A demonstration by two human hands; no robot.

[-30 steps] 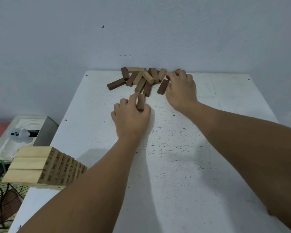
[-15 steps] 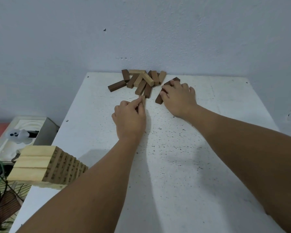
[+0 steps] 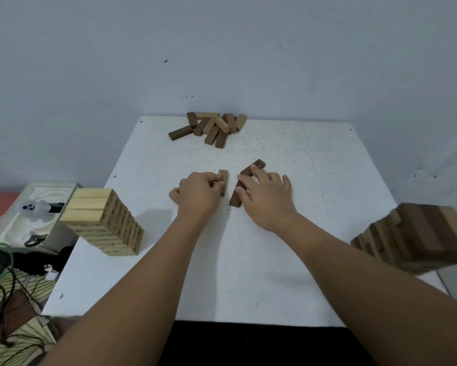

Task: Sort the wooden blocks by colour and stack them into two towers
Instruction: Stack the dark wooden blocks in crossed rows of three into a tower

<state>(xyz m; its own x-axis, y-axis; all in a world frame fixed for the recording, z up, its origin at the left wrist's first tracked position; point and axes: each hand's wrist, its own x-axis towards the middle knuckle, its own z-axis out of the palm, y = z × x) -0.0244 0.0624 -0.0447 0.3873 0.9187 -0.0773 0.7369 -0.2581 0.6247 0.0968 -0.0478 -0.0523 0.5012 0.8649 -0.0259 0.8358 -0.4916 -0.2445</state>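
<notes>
Wooden blocks, brown, loose pile (image 3: 211, 127) at table's (image 3: 314, 159) far edge; my left hand (image 3: 198, 195) pinches one mid-brown block (image 3: 224, 180), right hand (image 3: 264, 195) curls over two dark brown ones (image 3: 244, 180), mid-table. Held apart, likely by shade: pale tower (image 3: 103, 220) left edge, dark tower (image 3: 420, 239) right edge

One cam only, on my head, wide-angle, pitched forward and down. It looks across the white table (image 3: 314, 233) toward the far wall (image 3: 222, 48), close enough that my forearms fill the bottom of the frame. Table's left and right edges both fit, near edge too; floor clutter shows at left. No second view to overlap.
</notes>
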